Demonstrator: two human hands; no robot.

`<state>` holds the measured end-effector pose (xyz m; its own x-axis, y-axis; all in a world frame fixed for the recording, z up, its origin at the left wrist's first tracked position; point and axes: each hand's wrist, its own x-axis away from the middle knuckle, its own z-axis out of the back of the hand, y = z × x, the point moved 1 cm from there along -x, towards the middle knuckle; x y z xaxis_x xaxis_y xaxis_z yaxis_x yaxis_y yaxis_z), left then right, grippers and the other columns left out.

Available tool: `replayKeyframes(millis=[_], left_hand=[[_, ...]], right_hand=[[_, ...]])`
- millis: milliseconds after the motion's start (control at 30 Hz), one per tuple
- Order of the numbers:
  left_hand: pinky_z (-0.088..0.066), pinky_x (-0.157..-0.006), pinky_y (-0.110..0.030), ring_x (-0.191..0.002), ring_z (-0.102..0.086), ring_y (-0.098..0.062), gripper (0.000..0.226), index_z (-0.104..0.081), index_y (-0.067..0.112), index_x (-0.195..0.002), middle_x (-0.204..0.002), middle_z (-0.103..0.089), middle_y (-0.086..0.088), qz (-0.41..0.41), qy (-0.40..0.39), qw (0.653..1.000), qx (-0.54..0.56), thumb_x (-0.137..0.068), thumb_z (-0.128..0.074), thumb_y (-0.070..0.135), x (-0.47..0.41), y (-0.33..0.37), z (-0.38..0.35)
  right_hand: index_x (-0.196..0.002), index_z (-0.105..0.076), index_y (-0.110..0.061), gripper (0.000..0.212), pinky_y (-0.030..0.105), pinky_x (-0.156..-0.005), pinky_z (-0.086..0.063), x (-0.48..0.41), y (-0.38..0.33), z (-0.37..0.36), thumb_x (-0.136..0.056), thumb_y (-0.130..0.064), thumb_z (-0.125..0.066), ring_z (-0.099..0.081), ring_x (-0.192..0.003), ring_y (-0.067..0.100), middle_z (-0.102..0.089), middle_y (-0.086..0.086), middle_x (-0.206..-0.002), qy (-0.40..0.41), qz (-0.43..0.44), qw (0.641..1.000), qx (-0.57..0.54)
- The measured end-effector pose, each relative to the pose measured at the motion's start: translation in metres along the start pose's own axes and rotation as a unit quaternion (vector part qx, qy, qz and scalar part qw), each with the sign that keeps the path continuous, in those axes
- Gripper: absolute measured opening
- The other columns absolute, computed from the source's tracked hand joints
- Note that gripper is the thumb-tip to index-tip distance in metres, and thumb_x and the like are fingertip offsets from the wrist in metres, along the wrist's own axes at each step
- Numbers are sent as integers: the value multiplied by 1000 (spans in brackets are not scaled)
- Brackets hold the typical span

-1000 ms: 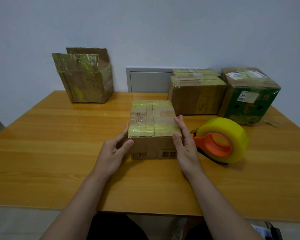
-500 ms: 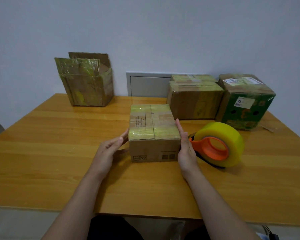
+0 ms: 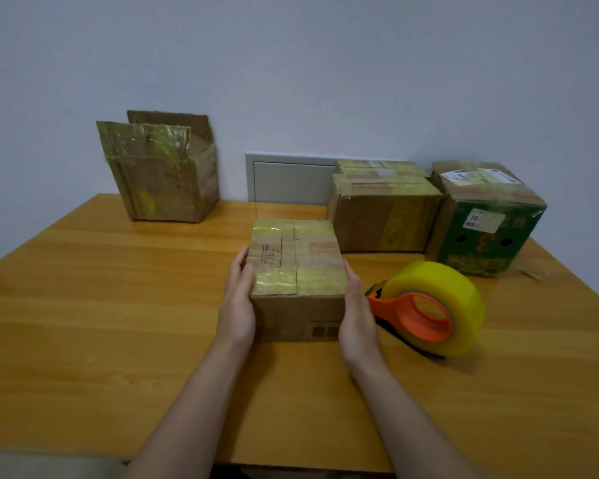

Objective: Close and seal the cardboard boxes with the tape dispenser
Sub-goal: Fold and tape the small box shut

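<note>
A small closed cardboard box (image 3: pixel 296 267), its top covered in yellowish tape, sits at the middle of the wooden table (image 3: pixel 83 305). My left hand (image 3: pixel 236 305) lies flat against its left side with straight fingers. My right hand (image 3: pixel 357 314) presses flat against its right side. The tape dispenser (image 3: pixel 429 307), an orange holder with a big yellow roll, lies on the table just right of my right hand, untouched.
An open, worn cardboard box (image 3: pixel 163 171) stands at the back left with its flaps up. Two taped brown boxes (image 3: pixel 382 209) and a green printed box (image 3: pixel 484 219) sit at the back right against the wall. A grey wall panel (image 3: pixel 291 179) lies behind.
Both hands have come off the box's top corners and closed in flat against its two sides. The view has shifted slightly downward.
</note>
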<state>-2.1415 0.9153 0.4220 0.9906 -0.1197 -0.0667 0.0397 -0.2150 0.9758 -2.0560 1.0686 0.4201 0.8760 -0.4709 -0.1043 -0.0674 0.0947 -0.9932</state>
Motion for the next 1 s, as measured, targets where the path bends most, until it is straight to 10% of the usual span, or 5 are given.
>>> replayKeyframes(millis=[200, 367, 567, 833, 1000], left_hand=[[-39, -114, -27, -141, -42, -11, 44, -42, 36, -154, -151, -47, 9, -82, -3, 983, -162, -111, -40, 31, 4, 13, 3], [-36, -102, -40, -113, -60, -17, 41, -73, 28, -117, -119, -70, 6, -327, 61, 805, -490, -85, -62, 7, 25, 48, -16], [-50, -74, -31, -92, -66, -12, 37, -77, 28, -105, -104, -75, 10, -298, 31, 739, -603, -98, -45, 46, 29, 40, -41], [-32, -52, -18, -72, -65, -8, 29, -77, 28, -91, -89, -73, 13, -317, 45, 785, -530, -99, -52, 40, 27, 54, -20], [-52, -102, -36, -125, -59, -9, 23, -77, 28, -115, -135, -67, 8, -222, 84, 906, -351, -95, -69, 22, 14, 41, 2]], right_hand=[[-155, -23, -54, 57, 31, -119, -17, 4, 3, 5, -99, -62, -12, -23, -144, -2, -25, -26, -159, -8, 7, 1000, 27], [-152, -20, -63, 60, 34, -124, -18, 10, 4, 1, -94, -78, -14, -20, -150, -3, -22, -28, -163, -43, 37, 998, 34], [-145, -17, -73, 51, 32, -121, -19, 23, 2, -4, -95, -79, -13, -20, -146, -8, -20, -36, -160, -58, 39, 995, 64], [-149, -48, -34, 43, 42, -117, -40, 20, -11, -4, -107, -33, -42, -39, -143, 0, -47, -16, -154, 79, 223, 961, 143], [-132, -65, -20, 32, 41, -122, -31, 5, -21, -22, -104, -24, -50, -34, -149, 6, -50, -5, -154, 23, 306, 930, 205]])
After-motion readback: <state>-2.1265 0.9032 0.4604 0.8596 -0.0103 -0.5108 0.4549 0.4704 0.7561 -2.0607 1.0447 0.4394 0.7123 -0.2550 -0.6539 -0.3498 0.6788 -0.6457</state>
